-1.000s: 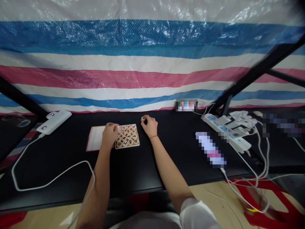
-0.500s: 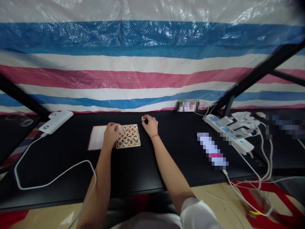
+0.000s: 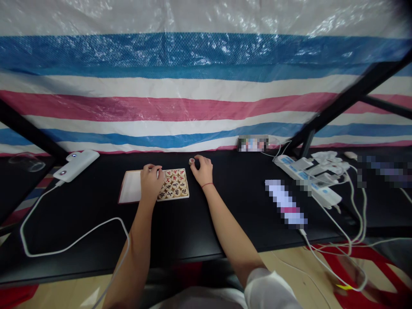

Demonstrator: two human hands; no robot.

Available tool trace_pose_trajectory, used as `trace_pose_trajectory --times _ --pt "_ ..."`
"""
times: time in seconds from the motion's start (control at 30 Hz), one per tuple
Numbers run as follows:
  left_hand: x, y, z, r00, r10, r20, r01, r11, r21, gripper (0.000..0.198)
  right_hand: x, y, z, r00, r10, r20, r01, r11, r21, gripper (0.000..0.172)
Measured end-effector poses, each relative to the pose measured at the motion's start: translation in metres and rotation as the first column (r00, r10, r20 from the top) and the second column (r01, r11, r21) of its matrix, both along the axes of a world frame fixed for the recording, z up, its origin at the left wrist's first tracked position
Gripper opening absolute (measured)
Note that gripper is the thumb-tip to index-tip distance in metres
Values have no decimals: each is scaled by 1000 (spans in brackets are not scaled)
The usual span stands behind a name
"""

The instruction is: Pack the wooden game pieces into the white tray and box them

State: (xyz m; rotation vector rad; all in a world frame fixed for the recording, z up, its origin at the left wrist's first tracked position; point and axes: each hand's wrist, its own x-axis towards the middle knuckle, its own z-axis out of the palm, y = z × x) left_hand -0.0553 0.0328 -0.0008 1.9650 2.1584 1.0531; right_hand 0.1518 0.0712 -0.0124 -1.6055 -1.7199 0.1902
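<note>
A shallow white box (image 3: pixel 174 198) on the black table holds rows of round Chinese chess pieces (image 3: pixel 175 185), with red and black characters facing up. My left hand (image 3: pixel 151 182) covers the box's left side, its fingers curled. A pale bit shows between thumb and forefinger, too small to name. Beyond the box's right corner, my right hand (image 3: pixel 203 172) has thumb and forefinger at the edge of a single chess piece (image 3: pixel 192 161), whose red character faces up. Left of the box, partly behind my left hand, lies an open white lid (image 3: pixel 130 187) with a reddish edge.
At the left is a white power bank (image 3: pixel 76 165) with a looping cable. A phone (image 3: pixel 253 143) leans at the back. Another phone (image 3: pixel 286 202), blurred out, lies at right beside a power strip (image 3: pixel 305 180) with plugs and cables. Striped sheeting (image 3: pixel 180 107) hangs behind.
The piece at my right fingers has turned from tilted to face up, showing its red character. My left hand has shifted slightly right over the box.
</note>
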Motion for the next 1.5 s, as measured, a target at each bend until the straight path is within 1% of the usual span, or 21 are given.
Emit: trace_pose_trajectory --times 0.07,0.13,0.23,0.33,0.43,0.6,0.7,0.8,0.9,0.97,1.0,1.07,1.1,1.17,1.27,1.33,1.37,1.43,1.5 --pt "8 -6 7 996 16 -84 -23 996 -91 28 -5 -10 1 1000 21 -19 -21 1000 6 19" --pt "16 -11 13 989 4 -146 -34 978 -205 30 -11 -22 0 997 68 -45 -70 996 -47 18" --pt "24 -16 20 979 -16 -203 -42 959 -281 33 -20 -36 -3 987 115 -108 -127 986 -107 18" --pt "26 -18 24 975 -24 -222 -49 948 -316 36 -24 -40 -4 979 114 -169 -137 982 -130 19" --pt "25 -18 26 973 -26 -228 -55 938 -341 38 -22 -39 -4 972 96 -216 -133 978 -163 22" --pt "31 -20 29 975 6 -222 -83 937 -338 39 -21 -37 -3 973 101 -209 -136 978 -160 22" --pt "35 -20 31 983 21 -184 -87 929 -359 36 -22 -36 -3 973 102 -207 -137 978 -160 22" --pt "35 -19 33 994 29 -110 -69 920 -387 31 -21 -36 -3 968 107 -228 -147 975 -167 21" --pt "34 -19 34 997 67 -38 -76 934 -350 28 -20 -36 0 957 76 -279 -132 973 -187 22" --pt "34 -19 35 995 97 9 -91 956 -279 30 -21 -39 4 954 80 -288 -118 986 -119 21" --pt "35 -19 36 994 102 39 -90 967 -239 30 -22 -40 6 956 114 -271 -134 989 -55 23" --pt "37 -20 37 991 63 121 -41 984 -175 29 -26 -43 9 953 225 -203 -216 974 65 34" --pt "38 -20 37 985 29 168 -2 988 -155 27 -28 -45 11 946 277 -167 -264 960 95 37" --pt "40 -20 35 965 -29 260 66 989 -135 25 -32 -48 14 934 335 -124 -323 941 101 34" --pt "40 -19 31 921 -78 383 130 985 -112 25 -34 -48 16 929 350 -120 -341 936 89 26" --pt "39 -19 29 887 -97 451 143 987 -67 26 -31 -45 16 940 323 -112 -313 945 99 24" --pt "38 -19 28 871 -101 480 138 989 -43 26 -27 -41 15 952 286 -109 -274 956 108 24" --pt "37 -19 28 839 -97 535 112 994 4 28 -15 -33 12 981 158 -111 -144 982 121 24" --pt "35 -19 27 794 -111 597 104 994 47 33 -1 -23 7 994 -8 -110 19 995 94 24"
